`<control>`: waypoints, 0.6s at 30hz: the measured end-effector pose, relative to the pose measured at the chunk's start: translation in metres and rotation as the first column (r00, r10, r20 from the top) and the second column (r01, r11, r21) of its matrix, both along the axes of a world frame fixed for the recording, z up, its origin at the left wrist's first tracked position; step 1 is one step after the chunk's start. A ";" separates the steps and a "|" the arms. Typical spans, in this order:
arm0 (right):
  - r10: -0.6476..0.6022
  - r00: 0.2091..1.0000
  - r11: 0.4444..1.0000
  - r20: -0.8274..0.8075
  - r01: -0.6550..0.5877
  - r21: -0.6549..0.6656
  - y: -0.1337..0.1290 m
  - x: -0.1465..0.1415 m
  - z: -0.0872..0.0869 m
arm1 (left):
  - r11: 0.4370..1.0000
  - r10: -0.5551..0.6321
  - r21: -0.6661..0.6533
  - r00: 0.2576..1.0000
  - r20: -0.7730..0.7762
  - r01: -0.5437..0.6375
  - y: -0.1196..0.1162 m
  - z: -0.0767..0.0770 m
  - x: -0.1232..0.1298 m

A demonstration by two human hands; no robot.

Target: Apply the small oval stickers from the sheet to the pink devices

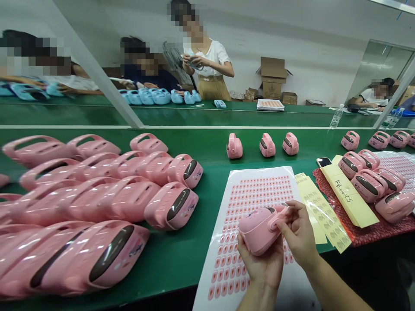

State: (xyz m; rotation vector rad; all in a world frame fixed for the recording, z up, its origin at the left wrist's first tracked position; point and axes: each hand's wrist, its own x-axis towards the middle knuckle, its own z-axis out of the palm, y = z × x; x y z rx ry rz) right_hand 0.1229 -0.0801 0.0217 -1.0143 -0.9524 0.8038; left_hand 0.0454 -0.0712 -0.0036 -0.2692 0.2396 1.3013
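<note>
My left hand (264, 263) cups a pink plastic toy housing with a carry handle (257, 233) from below, tilted over the sticker sheet. Closed at the handle's round end is my right hand (296, 229), thumb pressed to its side and fingers bent around it. Whether a small sticker is under those fingertips, I cannot make out. Beneath both hands lies the white sheet (259, 183), printed with rows of small pink oval stickers. Beside it are yellowish label sheets (319, 207), partly tucked under each other.
Rows of similar pink housings (171, 205) fill the left of the green table (181, 259). Several more stand at the back and on red bubble wrap (359, 231) at right, near a phone (323, 162). Across a divider, people handle blue housings (154, 96). A bottle (337, 116) stands there.
</note>
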 end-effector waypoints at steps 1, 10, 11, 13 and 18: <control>-0.009 0.999 1.000 0.041 0.008 0.011 0.000 0.001 -0.001 | 1.000 -0.006 0.016 1.000 0.005 0.006 0.000 -0.002 0.000; -0.418 0.652 0.880 0.632 0.120 0.459 -0.007 0.002 0.001 | 0.986 -0.116 0.134 0.988 0.106 0.102 0.001 -0.011 -0.008; -0.427 0.600 0.881 0.676 0.107 0.461 -0.009 0.005 0.002 | 0.983 -0.125 0.151 0.986 0.111 0.107 0.002 -0.011 -0.010; -0.445 0.528 0.884 0.723 0.130 0.449 -0.011 0.012 0.006 | 0.977 -0.112 0.192 0.988 0.110 0.090 0.004 -0.010 -0.013; -0.380 0.592 0.879 0.711 -0.009 0.477 -0.016 0.016 0.008 | 0.957 -0.135 0.272 0.985 0.110 0.101 0.004 -0.012 -0.014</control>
